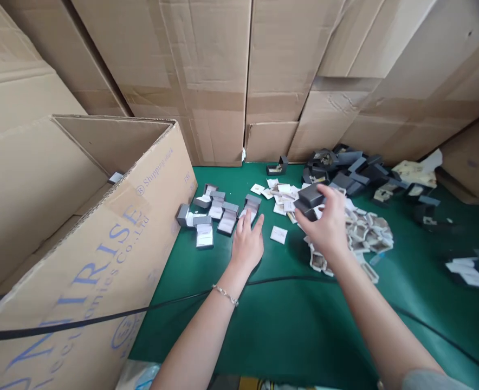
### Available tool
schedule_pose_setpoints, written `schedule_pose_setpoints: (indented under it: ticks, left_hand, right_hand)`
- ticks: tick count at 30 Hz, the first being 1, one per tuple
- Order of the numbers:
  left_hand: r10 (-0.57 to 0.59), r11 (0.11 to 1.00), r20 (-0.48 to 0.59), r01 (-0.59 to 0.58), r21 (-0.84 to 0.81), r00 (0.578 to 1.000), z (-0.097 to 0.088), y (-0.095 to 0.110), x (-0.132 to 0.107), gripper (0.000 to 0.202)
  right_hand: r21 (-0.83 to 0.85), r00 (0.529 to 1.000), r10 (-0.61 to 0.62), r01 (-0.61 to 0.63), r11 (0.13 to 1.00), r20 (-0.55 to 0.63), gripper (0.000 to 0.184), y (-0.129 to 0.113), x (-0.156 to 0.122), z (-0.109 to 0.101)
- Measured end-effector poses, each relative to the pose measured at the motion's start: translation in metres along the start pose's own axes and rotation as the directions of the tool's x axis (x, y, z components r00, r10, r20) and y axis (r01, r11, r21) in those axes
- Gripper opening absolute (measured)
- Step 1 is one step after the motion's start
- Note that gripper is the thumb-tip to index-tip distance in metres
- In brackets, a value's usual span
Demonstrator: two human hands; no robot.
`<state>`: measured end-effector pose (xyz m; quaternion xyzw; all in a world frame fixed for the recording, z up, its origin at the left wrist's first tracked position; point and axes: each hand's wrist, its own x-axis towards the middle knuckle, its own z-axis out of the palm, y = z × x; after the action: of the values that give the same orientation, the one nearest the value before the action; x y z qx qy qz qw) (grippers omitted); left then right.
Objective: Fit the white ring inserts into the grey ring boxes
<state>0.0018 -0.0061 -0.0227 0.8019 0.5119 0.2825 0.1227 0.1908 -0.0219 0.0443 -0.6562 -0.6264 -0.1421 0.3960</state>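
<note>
My right hand (328, 222) grips a small dark hinged box (310, 196) above the pile of white pieces. With fingers spread, my left hand (247, 241) reaches onto an opened grey box with a white inside (252, 203); whether it presses on it I cannot tell. Several more opened grey boxes (227, 218) lie to the left of that hand. Between my hands is a flat white card (279, 234). Small white cards (282, 194) are heaped just beyond, and off-white frame-like inserts (367, 233) are piled around and beyond my right hand.
On the left stands a large open cardboard carton (150, 216). A heap of dark boxes (345, 168) lies at the back right, with more white pieces (471, 271) at far right. A black cable (284, 279) crosses the green table (288, 330). Stacked cartons (207, 76) wall the back.
</note>
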Motion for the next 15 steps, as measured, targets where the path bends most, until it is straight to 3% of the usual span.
schedule_pose_setpoints:
  ticks: [3, 6, 8, 11, 15]
  left_hand:
    - [-0.053, 0.934, -0.036, 0.037, -0.354, 0.998, -0.006, 0.004, 0.001, 0.044]
    - [-0.056, 0.792, 0.046, 0.073, -0.606, 0.997, -0.007, 0.009, 0.000, 0.043]
    - [-0.039, 0.766, 0.065, 0.072, -0.639, 0.997, -0.005, 0.012, -0.001, 0.048]
    - [-0.100, 0.761, 0.105, 0.145, -0.632, 0.989, 0.001, 0.016, 0.001, 0.064]
    - [-0.157, 0.722, 0.156, 0.221, -0.655, 0.975, 0.009, 0.014, 0.006, 0.062]
  right_hand:
    - [-0.059, 0.997, -0.040, 0.044, 0.997, 0.072, 0.055, -0.027, -0.038, 0.014]
    - [-0.133, 0.983, 0.003, 0.022, 0.991, 0.185, 0.050, -0.038, -0.055, 0.029]
    - [-0.111, 0.963, -0.073, 0.104, 0.988, 0.260, 0.048, -0.040, -0.058, 0.038]
    - [-0.115, 0.958, -0.141, 0.174, 0.978, 0.248, 0.043, -0.039, -0.061, 0.047]
    - [-0.137, 0.957, -0.173, 0.209, 0.968, 0.233, 0.042, -0.042, -0.065, 0.052]
